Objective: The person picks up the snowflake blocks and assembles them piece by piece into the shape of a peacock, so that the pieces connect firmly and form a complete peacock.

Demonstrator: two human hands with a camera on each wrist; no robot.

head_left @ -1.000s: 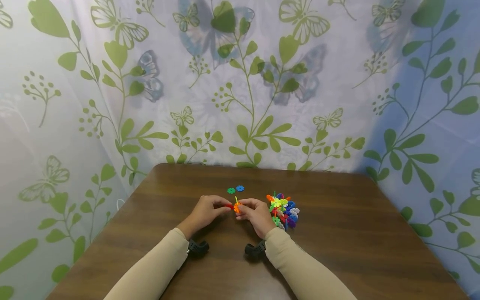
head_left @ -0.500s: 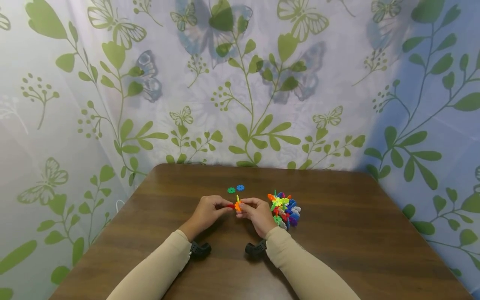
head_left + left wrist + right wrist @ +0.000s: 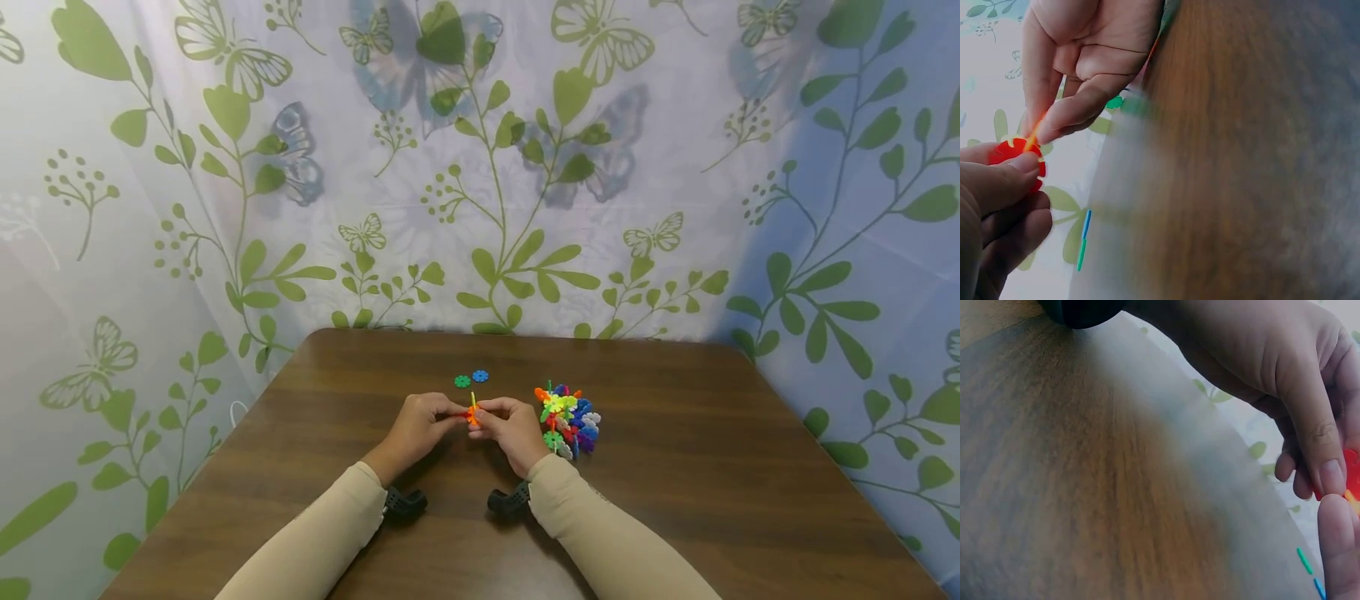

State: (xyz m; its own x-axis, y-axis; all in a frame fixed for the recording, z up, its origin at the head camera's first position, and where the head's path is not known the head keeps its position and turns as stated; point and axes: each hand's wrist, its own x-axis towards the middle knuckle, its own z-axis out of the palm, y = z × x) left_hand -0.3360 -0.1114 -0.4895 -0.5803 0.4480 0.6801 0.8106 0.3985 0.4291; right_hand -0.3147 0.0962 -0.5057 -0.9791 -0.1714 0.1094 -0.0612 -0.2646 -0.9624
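Over the middle of the table, my left hand pinches a red notched plastic disc between thumb and fingers. My right hand pinches an orange notched disc, seen edge-on as a thin strip in the left wrist view. The two discs meet at their edges. A yellow disc sticks up from the orange one. Fingers cover much of these pieces, so how deeply they are joined I cannot tell. Beyond the hands, a green disc and a blue disc lie flat side by side.
Right of my right hand stands a heap of many-coloured notched discs, close to the knuckles. The brown wooden table reaches back to a curtain printed with leaves and butterflies. Black wrist mounts hang under both wrists.
My hands have drawn slightly closer together. The orange disc has turned from showing its face to a more edge-on angle, and the red disc is now mostly hidden in the head view.
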